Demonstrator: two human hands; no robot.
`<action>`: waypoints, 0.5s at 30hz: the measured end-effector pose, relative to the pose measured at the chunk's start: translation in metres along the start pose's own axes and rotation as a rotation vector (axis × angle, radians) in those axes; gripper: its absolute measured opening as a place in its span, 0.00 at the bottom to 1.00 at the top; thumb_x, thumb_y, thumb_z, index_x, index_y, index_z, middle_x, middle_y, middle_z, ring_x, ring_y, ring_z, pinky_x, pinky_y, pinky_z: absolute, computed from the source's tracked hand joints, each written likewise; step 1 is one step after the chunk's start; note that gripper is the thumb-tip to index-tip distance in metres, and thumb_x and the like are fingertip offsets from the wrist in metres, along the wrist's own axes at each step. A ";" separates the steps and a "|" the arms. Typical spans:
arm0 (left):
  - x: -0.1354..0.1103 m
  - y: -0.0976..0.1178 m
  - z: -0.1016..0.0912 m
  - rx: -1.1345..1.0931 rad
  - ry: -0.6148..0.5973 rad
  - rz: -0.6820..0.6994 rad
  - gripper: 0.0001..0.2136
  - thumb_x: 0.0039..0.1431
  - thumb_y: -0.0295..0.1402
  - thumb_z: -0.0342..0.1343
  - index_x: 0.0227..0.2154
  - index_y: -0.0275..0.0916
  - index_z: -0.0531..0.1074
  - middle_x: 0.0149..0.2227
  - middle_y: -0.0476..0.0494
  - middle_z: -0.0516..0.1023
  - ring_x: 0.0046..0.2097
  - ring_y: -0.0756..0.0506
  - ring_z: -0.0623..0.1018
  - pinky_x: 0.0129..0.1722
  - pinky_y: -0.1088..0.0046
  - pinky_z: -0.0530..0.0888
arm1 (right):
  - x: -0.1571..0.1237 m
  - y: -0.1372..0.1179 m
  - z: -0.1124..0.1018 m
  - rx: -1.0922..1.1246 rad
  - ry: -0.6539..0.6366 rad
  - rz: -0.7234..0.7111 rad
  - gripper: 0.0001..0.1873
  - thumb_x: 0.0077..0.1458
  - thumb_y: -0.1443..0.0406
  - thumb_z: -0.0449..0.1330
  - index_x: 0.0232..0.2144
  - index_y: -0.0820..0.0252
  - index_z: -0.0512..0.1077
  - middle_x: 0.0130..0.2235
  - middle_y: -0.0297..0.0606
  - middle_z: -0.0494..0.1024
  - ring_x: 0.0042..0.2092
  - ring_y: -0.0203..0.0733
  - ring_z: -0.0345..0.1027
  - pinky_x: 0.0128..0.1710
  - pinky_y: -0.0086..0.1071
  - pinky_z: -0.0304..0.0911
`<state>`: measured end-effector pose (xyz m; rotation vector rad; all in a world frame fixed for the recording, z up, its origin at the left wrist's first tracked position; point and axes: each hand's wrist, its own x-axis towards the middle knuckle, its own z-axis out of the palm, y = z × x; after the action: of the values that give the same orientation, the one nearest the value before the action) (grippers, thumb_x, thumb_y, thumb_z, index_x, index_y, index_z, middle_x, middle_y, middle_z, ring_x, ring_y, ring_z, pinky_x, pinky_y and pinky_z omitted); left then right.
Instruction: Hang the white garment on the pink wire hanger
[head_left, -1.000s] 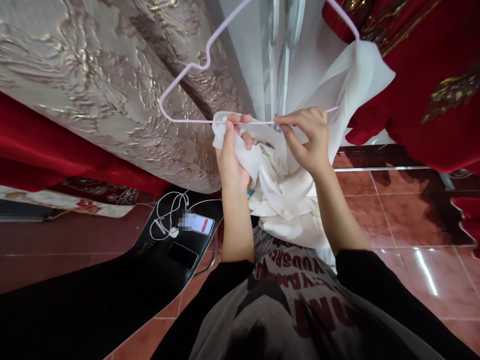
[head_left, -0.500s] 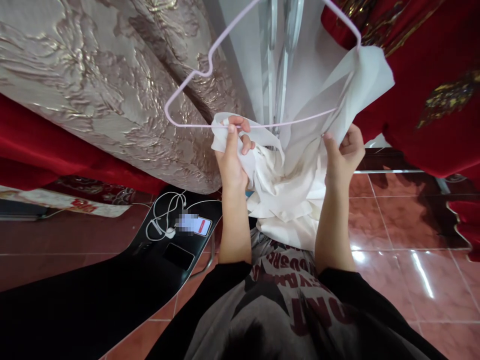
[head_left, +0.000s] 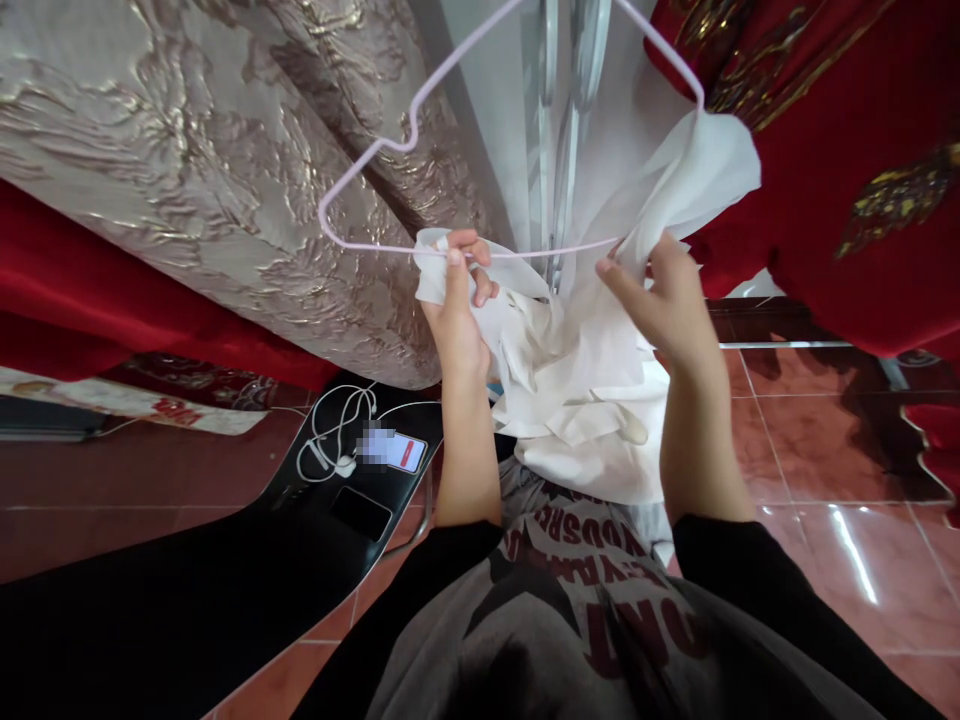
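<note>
A pale pink clothes hanger (head_left: 352,178) is held up in front of me, its top cut off by the view's edge. My left hand (head_left: 459,315) is closed on its bottom bar, thumb in front, with a piece of white cloth bunched in the fingers. The sheer white garment (head_left: 581,365) drapes over the hanger's right end and falls in folds between my arms to my lap. My right hand (head_left: 671,300) grips the garment near the right part of the bar, its thumb close to the bar. Some right fingers are hidden by cloth.
A black bench (head_left: 262,540) at left holds a lit phone (head_left: 409,452), a dark phone (head_left: 360,513) and white earphones (head_left: 319,455). Shiny patterned fabric (head_left: 225,180) hangs at left, red gold-trimmed cloth (head_left: 840,110) at right. Metal bars (head_left: 570,130) stand behind the hanger.
My right hand has moved left along the bar and turned inward, drawing cloth with it. The garment's right end and the hanger have shifted slightly left. My left hand keeps its hold.
</note>
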<state>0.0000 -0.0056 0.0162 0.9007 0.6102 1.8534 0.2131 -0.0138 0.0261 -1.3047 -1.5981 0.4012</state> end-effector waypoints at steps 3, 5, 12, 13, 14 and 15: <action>0.001 0.000 -0.001 0.075 0.033 -0.001 0.06 0.67 0.41 0.61 0.38 0.46 0.78 0.35 0.44 0.73 0.23 0.52 0.61 0.29 0.71 0.67 | 0.015 -0.029 -0.021 0.062 -0.017 0.125 0.15 0.60 0.56 0.61 0.28 0.63 0.74 0.28 0.38 0.72 0.30 0.32 0.63 0.34 0.33 0.64; 0.003 0.001 -0.003 0.090 0.048 -0.021 0.07 0.67 0.42 0.61 0.39 0.46 0.79 0.34 0.44 0.73 0.23 0.52 0.63 0.30 0.71 0.67 | 0.029 -0.046 -0.039 0.214 0.030 0.109 0.13 0.61 0.62 0.58 0.27 0.63 0.74 0.27 0.39 0.71 0.28 0.31 0.62 0.30 0.32 0.60; 0.009 0.006 -0.006 -0.003 0.019 -0.005 0.07 0.65 0.41 0.63 0.39 0.47 0.82 0.32 0.46 0.72 0.21 0.52 0.61 0.26 0.72 0.67 | 0.067 -0.003 -0.109 0.599 0.101 0.150 0.06 0.55 0.60 0.56 0.28 0.53 0.68 0.32 0.38 0.66 0.30 0.31 0.58 0.34 0.33 0.62; 0.009 0.006 -0.006 -0.021 0.017 -0.007 0.07 0.64 0.41 0.64 0.39 0.47 0.82 0.32 0.46 0.72 0.21 0.53 0.60 0.25 0.73 0.67 | 0.064 0.013 -0.111 0.567 0.138 0.141 0.07 0.54 0.57 0.55 0.31 0.52 0.68 0.34 0.38 0.66 0.30 0.32 0.57 0.33 0.34 0.60; 0.008 0.005 -0.005 -0.038 0.009 -0.020 0.06 0.64 0.41 0.64 0.38 0.46 0.82 0.32 0.46 0.72 0.21 0.53 0.60 0.25 0.73 0.67 | 0.057 0.026 -0.108 0.503 0.192 0.128 0.10 0.54 0.53 0.54 0.32 0.51 0.68 0.35 0.39 0.67 0.29 0.34 0.56 0.31 0.35 0.58; 0.008 0.004 -0.004 -0.055 -0.002 -0.040 0.06 0.64 0.40 0.64 0.38 0.46 0.81 0.32 0.46 0.72 0.21 0.53 0.59 0.24 0.73 0.67 | 0.049 0.037 -0.101 0.460 0.266 0.110 0.14 0.53 0.50 0.54 0.32 0.52 0.66 0.36 0.41 0.68 0.28 0.34 0.53 0.29 0.35 0.55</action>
<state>-0.0072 -0.0002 0.0190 0.8483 0.5690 1.8243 0.3214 0.0107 0.0669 -1.0419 -1.1311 0.5963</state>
